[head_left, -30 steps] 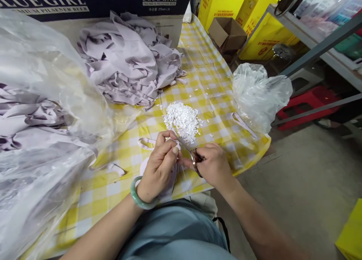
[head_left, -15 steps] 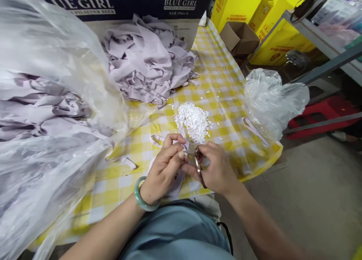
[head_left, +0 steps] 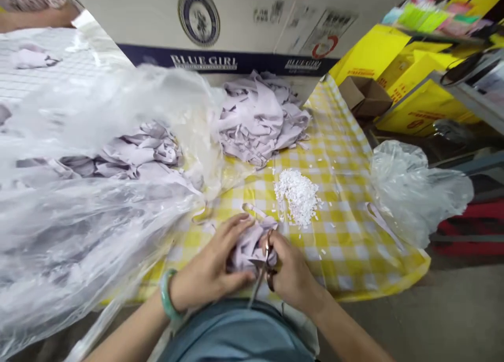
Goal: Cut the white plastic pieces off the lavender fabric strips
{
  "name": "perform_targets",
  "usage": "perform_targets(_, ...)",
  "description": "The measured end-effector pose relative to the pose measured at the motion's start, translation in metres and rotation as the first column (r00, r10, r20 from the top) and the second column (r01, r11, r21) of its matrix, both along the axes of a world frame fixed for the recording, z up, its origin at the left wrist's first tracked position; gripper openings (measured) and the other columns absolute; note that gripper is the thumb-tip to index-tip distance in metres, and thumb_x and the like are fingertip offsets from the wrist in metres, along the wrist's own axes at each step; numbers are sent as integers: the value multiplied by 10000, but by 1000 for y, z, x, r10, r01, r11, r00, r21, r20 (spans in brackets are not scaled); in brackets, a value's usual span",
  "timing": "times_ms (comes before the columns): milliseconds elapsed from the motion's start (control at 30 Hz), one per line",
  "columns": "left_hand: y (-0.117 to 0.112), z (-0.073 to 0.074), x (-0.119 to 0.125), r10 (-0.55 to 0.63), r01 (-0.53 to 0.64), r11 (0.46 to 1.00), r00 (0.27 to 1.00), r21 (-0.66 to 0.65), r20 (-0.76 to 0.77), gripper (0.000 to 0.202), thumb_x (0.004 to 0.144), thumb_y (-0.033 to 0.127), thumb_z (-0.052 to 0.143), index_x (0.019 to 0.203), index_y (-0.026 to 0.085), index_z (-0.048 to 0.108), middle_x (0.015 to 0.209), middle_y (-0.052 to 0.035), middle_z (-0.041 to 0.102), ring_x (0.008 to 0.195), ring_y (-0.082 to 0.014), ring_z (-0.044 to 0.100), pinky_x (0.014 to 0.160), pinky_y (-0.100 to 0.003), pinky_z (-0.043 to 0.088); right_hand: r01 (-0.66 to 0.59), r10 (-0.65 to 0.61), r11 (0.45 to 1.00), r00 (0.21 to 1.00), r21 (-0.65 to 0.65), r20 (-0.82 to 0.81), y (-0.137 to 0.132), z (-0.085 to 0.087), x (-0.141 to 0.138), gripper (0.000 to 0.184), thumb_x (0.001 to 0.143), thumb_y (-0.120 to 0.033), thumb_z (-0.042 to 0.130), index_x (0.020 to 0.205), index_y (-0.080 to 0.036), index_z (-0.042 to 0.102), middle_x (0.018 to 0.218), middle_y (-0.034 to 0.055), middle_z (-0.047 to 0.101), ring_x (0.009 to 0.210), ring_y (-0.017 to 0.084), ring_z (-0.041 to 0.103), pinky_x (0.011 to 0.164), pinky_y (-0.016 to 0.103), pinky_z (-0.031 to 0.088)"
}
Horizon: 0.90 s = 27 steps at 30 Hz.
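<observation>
My left hand (head_left: 214,262) has its fingers and thumb around a bunched lilac fabric piece (head_left: 249,249) near the table's front edge. In my right hand (head_left: 293,270) are scissors (head_left: 258,287) with brownish handles. Their blades point down towards my lap, and the right fingers also touch the fabric's right side. A thin lilac strap (head_left: 254,210) curls out on the cloth just beyond. Past my hands lies a heap of small white clippings (head_left: 298,197). Behind it is a large pile of lilac fabric pieces (head_left: 263,118).
A big clear plastic bag (head_left: 118,220) with more lilac fabric spreads along the left. A crumpled plastic bag (head_left: 413,189) and a loose strap (head_left: 381,224) lie on the right of the yellow checked tablecloth (head_left: 346,252). Cardboard (head_left: 244,21) stands behind. Another person's arm (head_left: 39,18) shows far left.
The view has swung up and left. My hands have drawn apart slightly; the scissors have turned to point towards me, and the fabric is now gathered between my hands.
</observation>
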<state>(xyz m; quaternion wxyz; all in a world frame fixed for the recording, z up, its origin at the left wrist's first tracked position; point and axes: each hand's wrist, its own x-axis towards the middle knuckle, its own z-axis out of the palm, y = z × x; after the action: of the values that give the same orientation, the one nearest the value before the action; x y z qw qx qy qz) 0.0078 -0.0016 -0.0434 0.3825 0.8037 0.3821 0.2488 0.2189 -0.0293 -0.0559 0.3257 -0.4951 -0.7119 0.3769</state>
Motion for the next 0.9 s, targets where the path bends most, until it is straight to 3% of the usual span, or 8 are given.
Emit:
perform_targets(133,19,25,23,59,-29,989,977,-147,203,562,810,106,598,1352,222,508,1280,-108,640,1136,-252,633,977,-376,528,80,-89,996,929,-39,-358,23,45,-4,254,722,-65,551,852,-243,425,886,-7,559,770,138,555,675,240,449)
perform_targets(300,120,89,33,280,-260,959,928,-112,247,398,727,82,630,1119,143,653,812,-34,705,596,-159,627,503,-247,517,243,-202,969,874,36,-443,126,100,1,222,707,-170,600,836,-234,431,850,-17,581,677,125,556,601,237,438)
perform_targets(400,186,125,42,466,-520,849,819,90,336,481,754,75,600,1234,106,585,1041,-119,685,806,-215,675,685,-342,579,489,-384,864,795,122,-469,215,130,3,239,659,-194,601,833,-232,442,767,-45,527,605,118,507,560,242,402)
perform_targets(467,207,129,47,526,-611,773,767,171,367,580,755,80,620,1325,108,513,1295,-178,566,1078,-267,623,920,-426,535,549,-430,825,765,135,-479,262,140,4,249,680,-213,617,854,-230,439,799,-37,520,674,128,523,631,260,417)
perform_targets(533,200,112,47,533,-626,742,768,241,354,548,773,102,622,1312,127,524,1363,-178,515,1177,-271,569,1009,-439,482,572,-452,808,755,139,-475,286,136,5,255,716,-267,634,864,-235,429,802,-34,510,717,141,528,667,274,414)
perform_targets(633,152,68,27,480,-540,787,840,298,253,251,794,145,611,1038,181,658,1064,-86,670,943,-207,651,848,-343,548,520,-421,843,798,138,-432,277,104,6,314,704,-374,708,853,-229,473,792,-28,526,752,156,530,696,288,415)
perform_targets(733,99,37,-16,563,-585,756,810,295,165,102,787,123,543,799,178,628,752,-24,601,658,-156,582,631,-279,500,407,-348,909,861,94,-371,236,66,4,386,648,-448,773,833,-216,526,781,-24,562,720,150,529,688,288,427)
perform_targets(900,39,28,-64,620,-615,741,781,269,78,86,812,157,537,873,189,589,849,-28,588,710,-155,544,654,-274,442,132,-162,985,921,-107,-354,154,33,-21,354,707,-458,761,823,-228,518,748,-33,582,656,132,536,624,259,449)
